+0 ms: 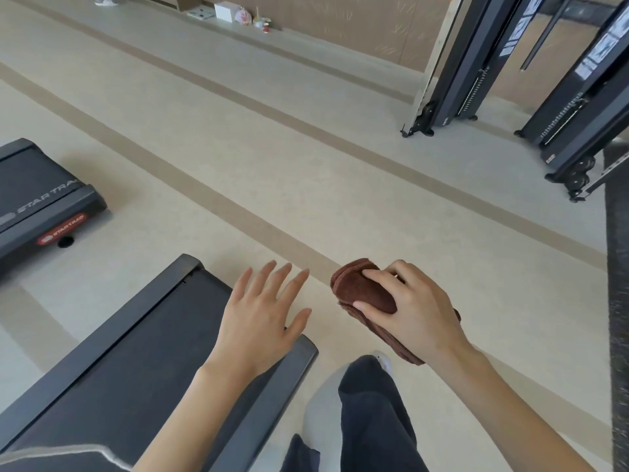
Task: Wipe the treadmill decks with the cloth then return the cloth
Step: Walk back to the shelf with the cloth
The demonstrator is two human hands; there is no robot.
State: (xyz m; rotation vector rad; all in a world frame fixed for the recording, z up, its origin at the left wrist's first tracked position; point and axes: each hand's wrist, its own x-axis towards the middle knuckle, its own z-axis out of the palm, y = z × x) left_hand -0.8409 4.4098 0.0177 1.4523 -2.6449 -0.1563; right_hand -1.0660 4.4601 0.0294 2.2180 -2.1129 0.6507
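Left hand [258, 321]: fingers spread, empty, over the treadmill deck's [119, 352] end.
Right hand [415, 315]: grips the folded brown cloth [360, 287].

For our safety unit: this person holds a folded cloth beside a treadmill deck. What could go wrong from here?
The right hand grips the folded cloth from above; its lower layers hang below the palm and might slip out. The leg is close to the rear corner of the treadmill deck, so a step could catch it.

Bright even light, wide-angle edge warping
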